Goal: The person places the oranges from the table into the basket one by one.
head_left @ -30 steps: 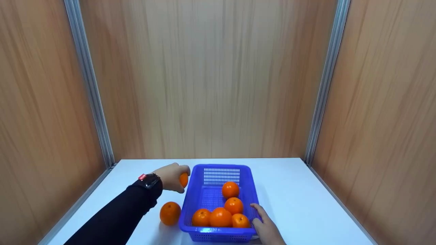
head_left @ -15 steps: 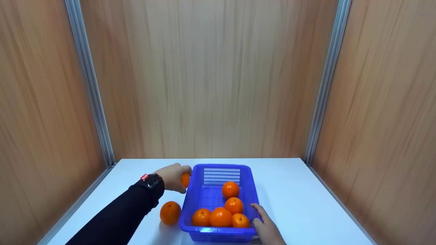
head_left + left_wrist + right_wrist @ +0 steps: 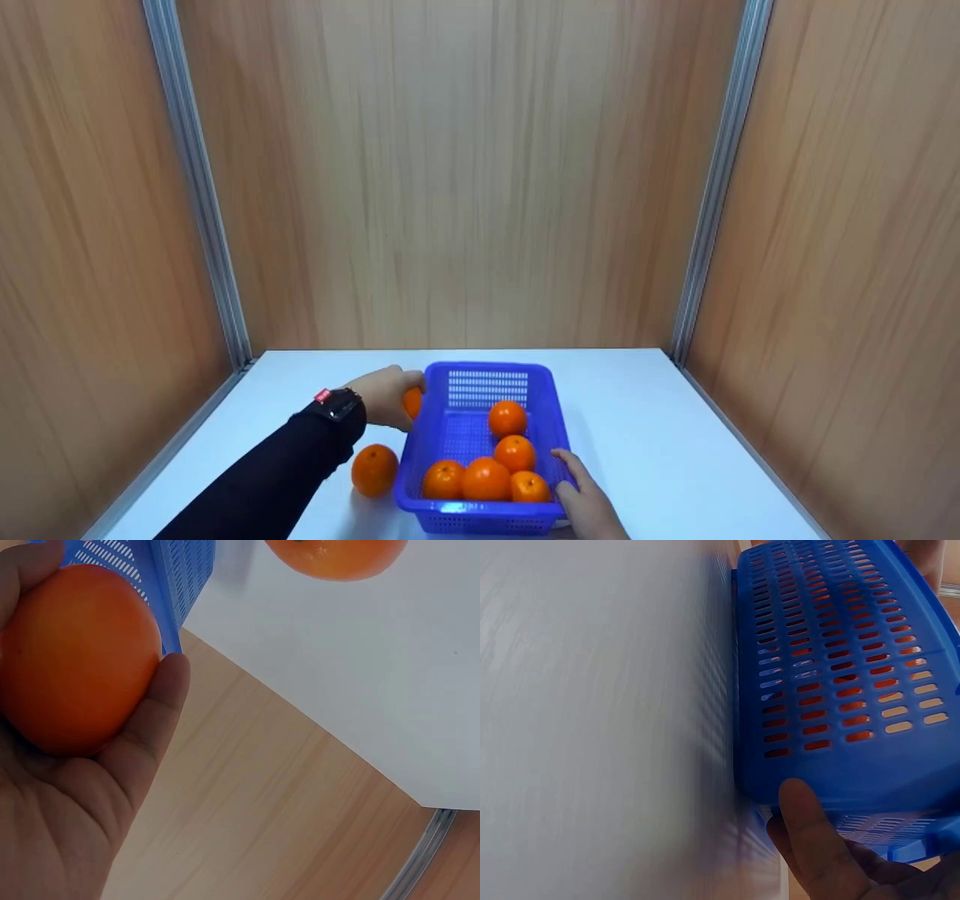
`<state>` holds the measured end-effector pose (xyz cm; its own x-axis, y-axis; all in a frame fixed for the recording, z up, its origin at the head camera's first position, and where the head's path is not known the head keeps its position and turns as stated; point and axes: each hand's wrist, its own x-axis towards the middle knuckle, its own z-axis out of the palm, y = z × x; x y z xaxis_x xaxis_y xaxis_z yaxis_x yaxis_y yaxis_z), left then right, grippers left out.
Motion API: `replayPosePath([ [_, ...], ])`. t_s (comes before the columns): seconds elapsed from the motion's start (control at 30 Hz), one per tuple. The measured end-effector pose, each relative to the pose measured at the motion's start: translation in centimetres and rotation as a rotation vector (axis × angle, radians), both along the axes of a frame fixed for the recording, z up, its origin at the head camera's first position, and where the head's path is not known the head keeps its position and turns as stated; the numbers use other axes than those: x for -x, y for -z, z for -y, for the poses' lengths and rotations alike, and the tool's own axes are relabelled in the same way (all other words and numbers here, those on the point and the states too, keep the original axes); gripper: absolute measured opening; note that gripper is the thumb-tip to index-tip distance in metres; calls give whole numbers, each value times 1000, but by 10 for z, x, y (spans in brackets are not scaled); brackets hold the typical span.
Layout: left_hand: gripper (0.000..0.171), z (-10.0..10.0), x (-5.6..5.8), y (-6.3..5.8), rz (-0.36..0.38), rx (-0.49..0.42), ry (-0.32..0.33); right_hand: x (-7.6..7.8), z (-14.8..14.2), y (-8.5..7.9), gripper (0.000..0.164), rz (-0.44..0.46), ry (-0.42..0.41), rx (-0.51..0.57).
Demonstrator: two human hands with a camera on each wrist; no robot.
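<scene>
My left hand (image 3: 384, 397) grips an orange (image 3: 81, 660) just outside the left rim of the blue plastic basket (image 3: 484, 507). In the left wrist view the fruit rests against the palm, with the fingers and thumb around it. My right hand (image 3: 589, 501) holds the basket at its near right corner; one fingertip presses the slotted wall in the right wrist view. Several oranges (image 3: 486, 478) lie in the basket, mostly toward its near end. Another orange (image 3: 375, 470) stands on the table, left of the basket.
The white table (image 3: 675, 450) carries the basket. Wood-grain panels (image 3: 465, 172) enclose it at the back and both sides, with metal posts (image 3: 196, 172) at the corners.
My left hand has shifted slightly right and toward me with its orange, closer to the basket's left rim. The right hand, the basket and the other oranges look unmoved.
</scene>
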<state>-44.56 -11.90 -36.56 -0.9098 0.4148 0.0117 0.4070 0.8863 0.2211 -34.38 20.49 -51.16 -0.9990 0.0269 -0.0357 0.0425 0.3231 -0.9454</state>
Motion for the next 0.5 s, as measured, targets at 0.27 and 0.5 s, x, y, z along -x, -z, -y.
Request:
replayPosePath([
  [0.27, 60, -3, 1, 3, 34, -21, -7, -3, -1, -2, 59, 41, -9, 33],
  [0.5, 55, -5, 6, 9, 46, -19, -7, -3, -2, -2, 60, 56, -21, 49],
])
